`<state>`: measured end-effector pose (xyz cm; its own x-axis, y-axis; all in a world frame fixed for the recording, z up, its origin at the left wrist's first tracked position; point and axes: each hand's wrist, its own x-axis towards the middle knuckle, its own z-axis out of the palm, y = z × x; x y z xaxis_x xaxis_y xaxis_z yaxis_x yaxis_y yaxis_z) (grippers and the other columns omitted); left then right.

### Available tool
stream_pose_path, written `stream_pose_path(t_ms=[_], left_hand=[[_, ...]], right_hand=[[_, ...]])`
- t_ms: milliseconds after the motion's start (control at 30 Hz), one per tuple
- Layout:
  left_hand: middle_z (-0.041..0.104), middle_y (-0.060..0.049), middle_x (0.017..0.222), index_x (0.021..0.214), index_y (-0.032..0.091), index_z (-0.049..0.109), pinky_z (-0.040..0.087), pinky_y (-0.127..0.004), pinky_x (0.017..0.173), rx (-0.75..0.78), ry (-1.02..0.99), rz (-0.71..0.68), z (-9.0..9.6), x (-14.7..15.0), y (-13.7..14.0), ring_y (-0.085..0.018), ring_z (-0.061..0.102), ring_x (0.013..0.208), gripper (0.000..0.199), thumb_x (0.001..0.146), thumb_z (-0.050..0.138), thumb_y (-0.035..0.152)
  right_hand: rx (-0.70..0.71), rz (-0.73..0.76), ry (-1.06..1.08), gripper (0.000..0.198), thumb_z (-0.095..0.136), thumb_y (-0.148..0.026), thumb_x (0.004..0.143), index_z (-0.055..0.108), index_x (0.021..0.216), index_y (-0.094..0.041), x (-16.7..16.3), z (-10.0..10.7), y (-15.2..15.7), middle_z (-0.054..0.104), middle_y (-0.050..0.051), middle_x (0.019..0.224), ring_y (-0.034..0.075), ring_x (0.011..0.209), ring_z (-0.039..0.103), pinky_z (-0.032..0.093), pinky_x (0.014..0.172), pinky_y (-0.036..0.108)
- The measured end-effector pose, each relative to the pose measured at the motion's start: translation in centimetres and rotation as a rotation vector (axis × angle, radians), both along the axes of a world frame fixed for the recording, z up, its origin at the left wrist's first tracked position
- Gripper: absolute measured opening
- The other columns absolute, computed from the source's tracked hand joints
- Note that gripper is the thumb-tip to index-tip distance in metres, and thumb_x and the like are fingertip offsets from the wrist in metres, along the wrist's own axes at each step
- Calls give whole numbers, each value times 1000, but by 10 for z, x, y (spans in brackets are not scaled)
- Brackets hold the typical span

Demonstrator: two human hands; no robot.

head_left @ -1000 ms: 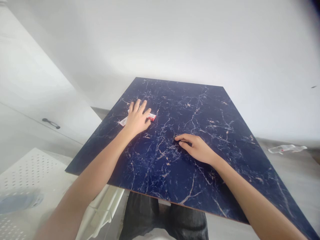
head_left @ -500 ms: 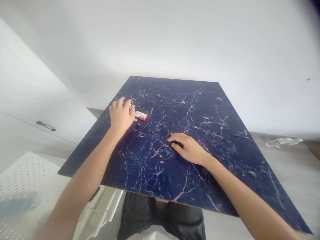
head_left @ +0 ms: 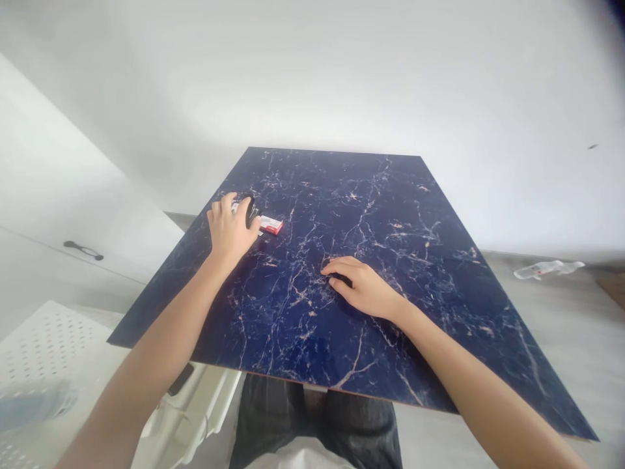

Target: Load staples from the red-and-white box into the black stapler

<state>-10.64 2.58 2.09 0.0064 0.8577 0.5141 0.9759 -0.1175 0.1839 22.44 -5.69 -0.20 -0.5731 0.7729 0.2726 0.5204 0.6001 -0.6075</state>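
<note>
My left hand [head_left: 228,227] is at the left side of the dark blue marble-patterned table [head_left: 336,195], its fingers curled round a small black object [head_left: 251,207] with a rounded edge. Most of that object is hidden by the hand, so its kind cannot be made out. Just right of my left thumb lies a small red and white box [head_left: 271,225], with pale pieces partly showing beside it. My right hand [head_left: 364,286] rests near the table's middle, fingers loosely bent and thumb apart, with nothing seen in it.
A white wall [head_left: 332,78] stands behind the table. To the left are a white cabinet door with a dark handle [head_left: 84,250] and a perforated white surface [head_left: 49,345]. A clear plastic bottle [head_left: 547,268] lies on the floor at the right.
More of the black object now shows between my left thumb and fingers. The whole view has shifted slightly; my right hand keeps its place on the table.
</note>
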Motion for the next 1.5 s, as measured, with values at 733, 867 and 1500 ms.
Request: stream_pose_path(t_ms=[733,867,1500], left_hand=[[12,-18,177,170,10,19,17,-57,133,-426,195,-811,-22,84,-65,-36,5,165,84,108,36,65],[16,-16,176,168,16,29,17,-58,133,-531,223,-864,-22,82,-63,-37,10,165,81,107,34,69],[25,-10,175,165,24,39,20,-62,131,-527,169,-893,-22,80,-58,-38,20,163,75,103,54,63]], right_hand=[[48,-114,-469,89,38,-71,104,34,166,-6,10,-6,-12,24,25,173,40,162,19,27,129,61],[84,-119,-512,86,36,-69,105,36,165,-6,6,-6,-13,24,25,173,41,162,20,28,129,61],[123,-169,-510,77,44,-59,107,44,160,-3,-3,-7,-16,31,29,170,44,160,26,29,128,61]])
